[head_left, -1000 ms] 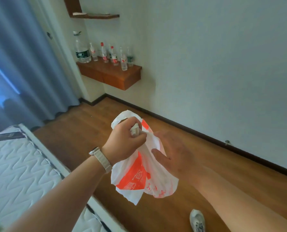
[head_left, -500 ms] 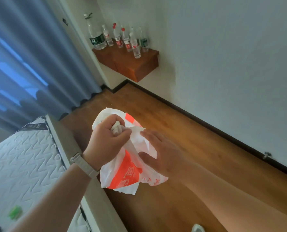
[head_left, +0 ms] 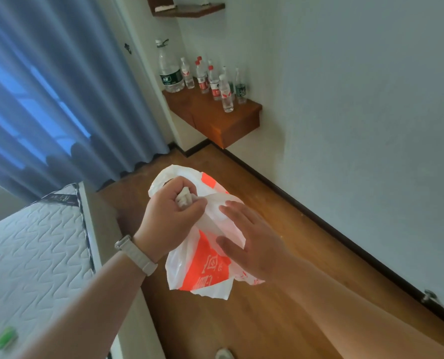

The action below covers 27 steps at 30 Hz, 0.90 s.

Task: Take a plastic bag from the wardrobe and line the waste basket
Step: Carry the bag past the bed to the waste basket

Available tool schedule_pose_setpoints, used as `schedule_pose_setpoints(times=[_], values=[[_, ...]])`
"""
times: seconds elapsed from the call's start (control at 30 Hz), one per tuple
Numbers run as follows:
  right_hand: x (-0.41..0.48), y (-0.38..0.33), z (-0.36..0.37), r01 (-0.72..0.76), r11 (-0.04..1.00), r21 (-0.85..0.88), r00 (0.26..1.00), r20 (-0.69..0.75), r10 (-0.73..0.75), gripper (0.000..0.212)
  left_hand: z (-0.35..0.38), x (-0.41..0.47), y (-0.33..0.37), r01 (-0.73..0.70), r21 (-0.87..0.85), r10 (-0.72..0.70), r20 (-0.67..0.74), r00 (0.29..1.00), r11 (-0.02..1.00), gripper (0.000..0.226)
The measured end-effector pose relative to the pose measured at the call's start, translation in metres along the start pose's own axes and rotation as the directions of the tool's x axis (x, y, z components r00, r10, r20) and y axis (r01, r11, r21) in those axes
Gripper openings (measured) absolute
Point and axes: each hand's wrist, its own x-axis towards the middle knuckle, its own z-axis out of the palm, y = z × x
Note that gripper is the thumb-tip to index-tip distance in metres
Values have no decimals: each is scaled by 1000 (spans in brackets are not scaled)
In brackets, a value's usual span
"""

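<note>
A white plastic bag (head_left: 205,265) with an orange-red print hangs crumpled in front of me above the wooden floor. My left hand (head_left: 167,224), with a pale watch strap on its wrist, is fisted around the bag's bunched handles at the top. My right hand (head_left: 252,242) rests against the bag's right side, fingers spread and thumb pressed on the plastic. No waste basket and no wardrobe are in view.
A bare quilted mattress (head_left: 31,255) on a pale bed frame fills the lower left, with a small green item (head_left: 7,338) on it. Blue curtains (head_left: 47,99) hang at left. A wall-mounted wooden shelf (head_left: 215,115) carries several bottles (head_left: 210,81). A shoe tip (head_left: 224,353) shows below.
The view has tilted up and shifted, so the shelf and upper ledge show more. My right hand has closed in from just apart to pressing on the bag's side. The left grip is unchanged.
</note>
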Motion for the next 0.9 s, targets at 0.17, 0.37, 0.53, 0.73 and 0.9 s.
schedule_pose_setpoints(times=[0.17, 0.37, 0.53, 0.73, 0.9], values=[[51, -5, 4, -8, 999, -32, 1000, -18, 7, 57, -8, 46, -31, 7, -64, -7, -8, 1000, 998, 20], [146, -28, 15, -34, 995, -89, 996, -84, 27, 53, -35, 132, -89, -1, -175, 6, 27, 1000, 985, 16], [239, -59, 37, -58, 994, -96, 996, -69, 51, 57, -79, 209, -148, -30, -180, 36, 26, 999, 983, 16], [336, -87, 73, -1, 996, -93, 999, -36, -2, 52, -132, 268, -210, -7, -221, -9, -71, 997, 975, 19], [421, -112, 106, 92, 995, -47, 995, 35, -90, 49, -170, 299, -260, 43, -206, -79, -169, 982, 978, 22]])
